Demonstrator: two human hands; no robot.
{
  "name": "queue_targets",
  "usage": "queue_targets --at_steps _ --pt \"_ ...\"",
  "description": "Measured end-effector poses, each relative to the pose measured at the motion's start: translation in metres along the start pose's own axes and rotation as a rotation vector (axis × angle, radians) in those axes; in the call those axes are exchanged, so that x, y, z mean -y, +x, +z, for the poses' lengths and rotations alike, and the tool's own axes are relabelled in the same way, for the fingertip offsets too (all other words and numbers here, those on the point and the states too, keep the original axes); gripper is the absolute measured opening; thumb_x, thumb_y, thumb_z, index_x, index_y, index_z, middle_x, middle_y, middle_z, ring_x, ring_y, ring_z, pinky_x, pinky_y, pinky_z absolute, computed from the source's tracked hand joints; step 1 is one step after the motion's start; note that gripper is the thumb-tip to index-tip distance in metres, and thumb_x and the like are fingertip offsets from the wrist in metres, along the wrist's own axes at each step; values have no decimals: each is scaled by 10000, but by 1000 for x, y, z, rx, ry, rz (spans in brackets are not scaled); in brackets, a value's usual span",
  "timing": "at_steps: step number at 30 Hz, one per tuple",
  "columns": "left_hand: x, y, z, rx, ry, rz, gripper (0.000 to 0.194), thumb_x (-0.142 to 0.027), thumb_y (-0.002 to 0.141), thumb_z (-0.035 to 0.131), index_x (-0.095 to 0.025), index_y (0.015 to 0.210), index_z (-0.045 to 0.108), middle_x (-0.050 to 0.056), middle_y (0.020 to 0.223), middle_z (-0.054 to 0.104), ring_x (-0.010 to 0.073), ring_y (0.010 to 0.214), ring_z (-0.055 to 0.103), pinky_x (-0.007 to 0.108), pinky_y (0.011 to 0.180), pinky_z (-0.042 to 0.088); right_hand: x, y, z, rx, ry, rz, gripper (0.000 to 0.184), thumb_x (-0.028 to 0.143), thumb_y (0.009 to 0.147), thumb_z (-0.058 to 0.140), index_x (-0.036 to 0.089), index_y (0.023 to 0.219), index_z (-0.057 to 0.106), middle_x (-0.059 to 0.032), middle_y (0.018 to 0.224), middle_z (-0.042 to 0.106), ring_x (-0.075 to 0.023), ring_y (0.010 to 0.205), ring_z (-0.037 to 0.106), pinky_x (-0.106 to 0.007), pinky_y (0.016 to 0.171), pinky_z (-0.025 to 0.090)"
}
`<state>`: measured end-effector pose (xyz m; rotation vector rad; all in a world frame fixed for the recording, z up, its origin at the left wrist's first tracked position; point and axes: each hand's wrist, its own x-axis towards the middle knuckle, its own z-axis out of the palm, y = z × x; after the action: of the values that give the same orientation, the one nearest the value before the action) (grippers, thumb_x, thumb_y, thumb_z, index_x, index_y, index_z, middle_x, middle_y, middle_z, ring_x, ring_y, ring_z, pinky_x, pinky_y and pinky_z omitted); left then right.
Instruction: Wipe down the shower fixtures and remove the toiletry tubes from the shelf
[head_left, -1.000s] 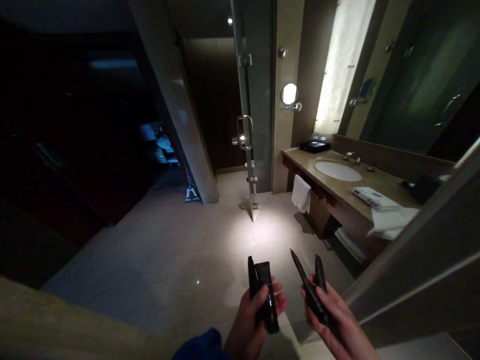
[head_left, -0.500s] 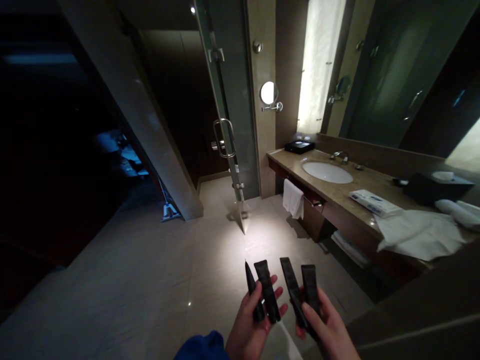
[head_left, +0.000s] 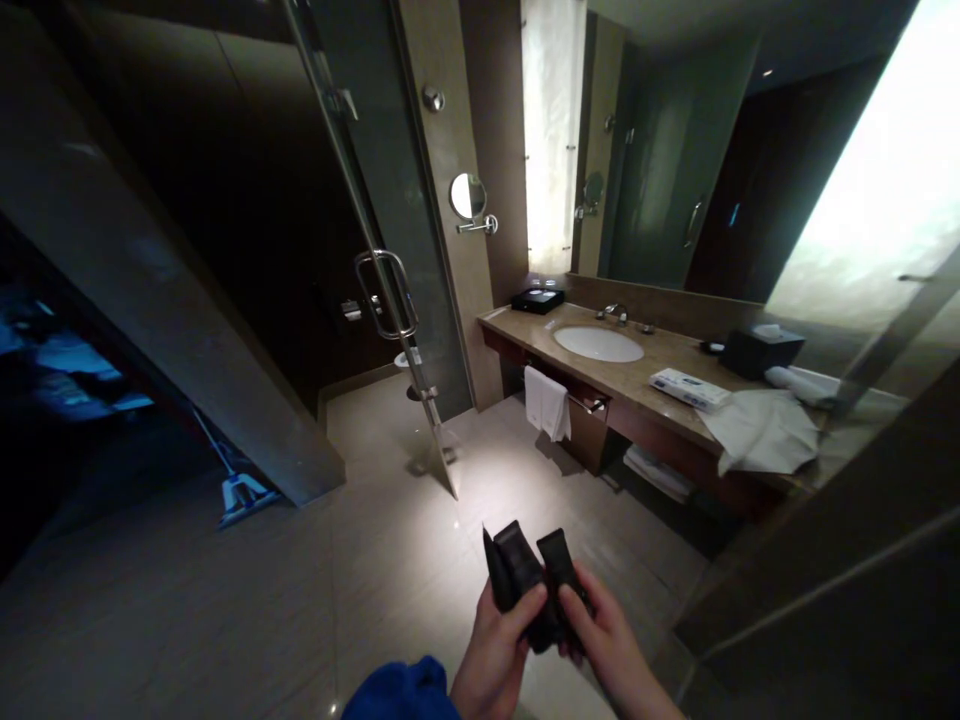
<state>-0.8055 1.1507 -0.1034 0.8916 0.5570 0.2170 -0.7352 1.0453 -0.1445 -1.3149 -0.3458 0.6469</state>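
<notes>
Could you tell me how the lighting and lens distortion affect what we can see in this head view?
Head view: dim overall, the left side nearly black; a bright patch on the floor; the lit panel and the upper right corner glare white. Wide-angle lens bends the glass door and walls. The dark tubes in the left hand and right hand show little detail.

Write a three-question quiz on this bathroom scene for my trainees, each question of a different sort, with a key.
1. True or false: the left hand and the right hand hold the black tubes together in one bunch.
2. What hangs from the rail under the counter?
A. a white towel
B. a blue bag
C. a black coat
3. Fill in: the round mirror is fixed to the wall, to the ____ of the sink in the picture.

Key: 1 true; 2 A; 3 left.
</notes>
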Motion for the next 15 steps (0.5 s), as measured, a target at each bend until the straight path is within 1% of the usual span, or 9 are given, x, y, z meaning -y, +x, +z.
queue_targets --at_steps 2,4,5,7,9,11,13,15 --pt "-12 10 -14 -15 54 -13 456 -355 723 821 -115 1038 594 116 972 717 234 851 669 359 742 525 -2 7 10 -57 150 90 697 783 788 603 129 1025 556 24 611 526 -80 461 446 -188 413 299" --pt "-22 25 -24 -44 118 -27 475 -356 726 818 -122 1067 585 119 1000 715 241 927 665 357 819 510 0 15 14 -101 315 126 617 709 822 641 131 1030 578 10 674 552 -83 527 468 -195 461 346" --pt "-27 34 -27 -46 151 -32 474 -362 733 810 -124 1072 578 114 989 713 239 923 661 358 824 506 3 20 14 -120 380 133 579 670 824 672 131 1023 594 2 702 565 -90 571 486 -202 498 377" --pt "-35 54 -27 -32 204 -44 470 -364 752 788 -124 1089 568 105 976 704 232 911 652 351 814 501 9 34 9 -170 447 148 566 627 769 759 125 994 625 -12 723 590 -105 641 515 -218 576 428" --pt "-41 77 -21 -9 228 -52 453 -352 767 772 -118 1097 568 104 982 700 218 902 642 336 796 499 15 54 -1 -255 469 165 595 607 680 839 128 976 647 -34 777 631 -128 719 554 -240 665 473" --pt "-44 103 -11 17 232 -53 447 -337 768 772 -112 1102 578 109 1001 701 208 907 634 328 798 501 18 80 -14 -311 501 157 597 570 631 883 143 986 663 -58 895 663 -167 850 592 -281 773 507" --pt "-44 134 3 42 231 -59 457 -333 749 790 -112 1096 592 118 1017 706 213 905 641 335 801 507 21 112 -30 -315 573 121 570 519 623 905 157 999 675 -68 1000 662 -207 999 586 -331 874 511" --pt "-42 168 19 54 235 -68 480 -351 716 816 -112 1076 608 129 1008 713 227 879 659 342 774 513 25 146 -46 -277 646 95 534 485 629 911 152 981 685 -69 1027 660 -217 1055 573 -338 918 494"
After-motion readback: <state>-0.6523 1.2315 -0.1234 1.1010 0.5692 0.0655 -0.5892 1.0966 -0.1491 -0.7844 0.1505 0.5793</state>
